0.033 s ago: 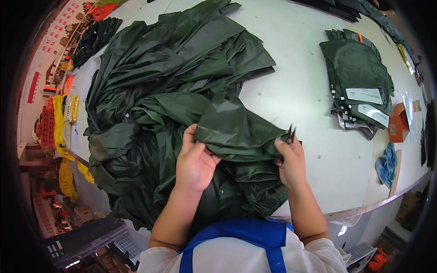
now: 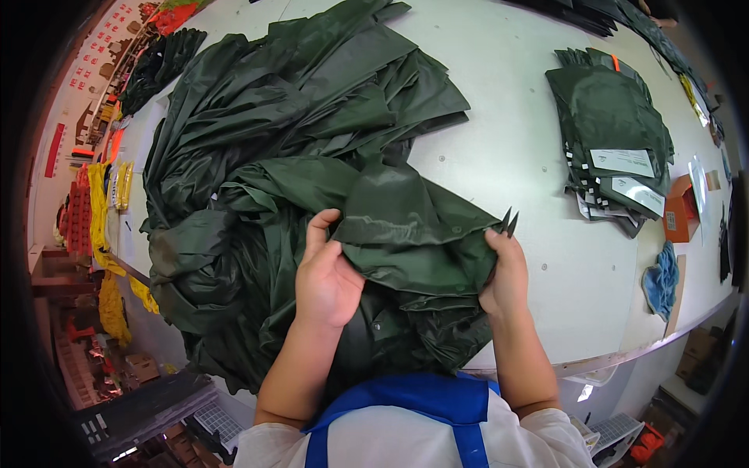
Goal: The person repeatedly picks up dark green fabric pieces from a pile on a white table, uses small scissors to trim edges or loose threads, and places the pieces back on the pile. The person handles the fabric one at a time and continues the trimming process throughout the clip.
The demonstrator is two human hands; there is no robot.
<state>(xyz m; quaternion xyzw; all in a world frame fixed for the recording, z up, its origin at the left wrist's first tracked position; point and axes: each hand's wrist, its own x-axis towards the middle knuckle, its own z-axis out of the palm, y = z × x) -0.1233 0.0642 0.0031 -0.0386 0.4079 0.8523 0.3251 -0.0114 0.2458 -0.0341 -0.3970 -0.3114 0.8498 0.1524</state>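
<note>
In front of me a stretch of dark green coated fabric (image 2: 394,207) is held up between both hands, a pale seam line running across it. My left hand (image 2: 330,273) pinches its left edge between thumb and fingers, the index finger raised. At the right corner, my right hand (image 2: 505,269) grips the same fabric. Two dark pointed blades of small snips (image 2: 510,221) stick up from that hand; their handles are hidden in the palm. Beneath and beyond lies a large crumpled heap of the same green material (image 2: 273,117), part of it under the held piece.
A stack of folded green packs (image 2: 605,117) with white labels lies at the right on the pale table (image 2: 499,93). Near it are an orange box (image 2: 681,209) and a blue cloth (image 2: 661,281). Yellow straps (image 2: 99,210) and dark gloves (image 2: 160,70) are at the left.
My right hand has shifted slightly right and the fabric is spread wider, so its seam shows more. The snips' blades have tilted. My left hand has moved slightly left.
</note>
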